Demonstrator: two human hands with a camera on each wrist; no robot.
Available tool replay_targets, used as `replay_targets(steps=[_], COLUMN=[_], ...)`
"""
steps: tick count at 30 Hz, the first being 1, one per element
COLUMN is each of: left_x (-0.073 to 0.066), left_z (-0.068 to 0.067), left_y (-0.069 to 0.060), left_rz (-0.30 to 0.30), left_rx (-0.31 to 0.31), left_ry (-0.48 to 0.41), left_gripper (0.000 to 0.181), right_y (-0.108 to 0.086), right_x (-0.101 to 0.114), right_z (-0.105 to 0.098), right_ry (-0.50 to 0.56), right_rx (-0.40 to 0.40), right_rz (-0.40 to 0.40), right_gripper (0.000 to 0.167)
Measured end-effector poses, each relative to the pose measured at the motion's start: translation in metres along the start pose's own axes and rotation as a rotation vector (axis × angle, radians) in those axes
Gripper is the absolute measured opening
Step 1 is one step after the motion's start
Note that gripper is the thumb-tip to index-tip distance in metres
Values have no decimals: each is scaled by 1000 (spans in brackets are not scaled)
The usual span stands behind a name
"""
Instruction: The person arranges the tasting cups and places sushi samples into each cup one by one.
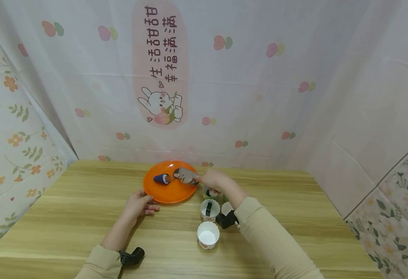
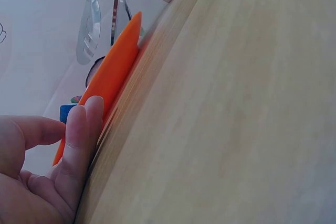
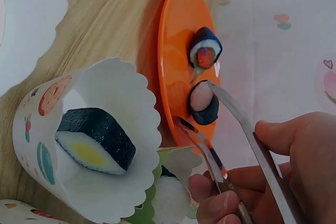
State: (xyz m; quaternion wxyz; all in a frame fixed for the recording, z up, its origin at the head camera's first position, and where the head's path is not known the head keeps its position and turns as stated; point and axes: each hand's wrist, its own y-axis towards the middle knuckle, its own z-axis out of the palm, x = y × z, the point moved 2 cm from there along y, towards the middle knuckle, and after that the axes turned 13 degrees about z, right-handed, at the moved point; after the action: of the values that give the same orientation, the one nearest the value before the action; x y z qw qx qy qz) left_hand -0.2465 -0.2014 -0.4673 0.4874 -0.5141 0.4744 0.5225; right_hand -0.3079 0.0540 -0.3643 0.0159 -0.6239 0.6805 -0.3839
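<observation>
At the near left rim of the orange plate (image 1: pixel 169 197), my left hand (image 1: pixel 137 206) pinches the edge between thumb and fingers, as the left wrist view shows. My right hand (image 1: pixel 216 180) grips metal tongs (image 3: pixel 266 162) over the plate's right side. The tongs' tips are spread about a sushi piece (image 3: pixel 201 102) with a pink centre and dark wrap; whether both tips touch it I cannot tell. Another sushi roll (image 3: pixel 205 50), dark blue outside with white and red filling, lies beside it on the plate.
Right of the plate stand several paper cups. One cup (image 3: pixel 123 85) holds a sushi piece (image 3: pixel 94 142) with a yellow centre. A green-patterned cup (image 3: pixel 148 208) also holds a piece, and the nearest cup (image 1: pixel 208 235) shows a bare white inside. A patterned curtain (image 1: pixel 252 97) hangs behind the table.
</observation>
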Motion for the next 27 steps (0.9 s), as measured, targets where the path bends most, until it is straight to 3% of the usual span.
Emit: replay_targets(steps=[6, 12, 16, 27], left_x=[0, 1, 0, 0], left_z=[-2, -2, -1, -1], left_y=[0, 0, 0, 0], left_rz=[7, 13, 15, 6], left_rx=[2, 7, 5, 1], left_ry=[-2, -5, -5, -13], left_gripper=[40, 35, 33, 35], right_y=[2, 2, 0, -1], right_x=[6, 8, 6, 3], right_z=[4, 10, 11, 13], right_ry=[-59, -184, -215, -279], right_rx=[-84, -224, -287, -357], right_rz=[20, -46, -80, -133], right_gripper=[47, 31, 31, 23])
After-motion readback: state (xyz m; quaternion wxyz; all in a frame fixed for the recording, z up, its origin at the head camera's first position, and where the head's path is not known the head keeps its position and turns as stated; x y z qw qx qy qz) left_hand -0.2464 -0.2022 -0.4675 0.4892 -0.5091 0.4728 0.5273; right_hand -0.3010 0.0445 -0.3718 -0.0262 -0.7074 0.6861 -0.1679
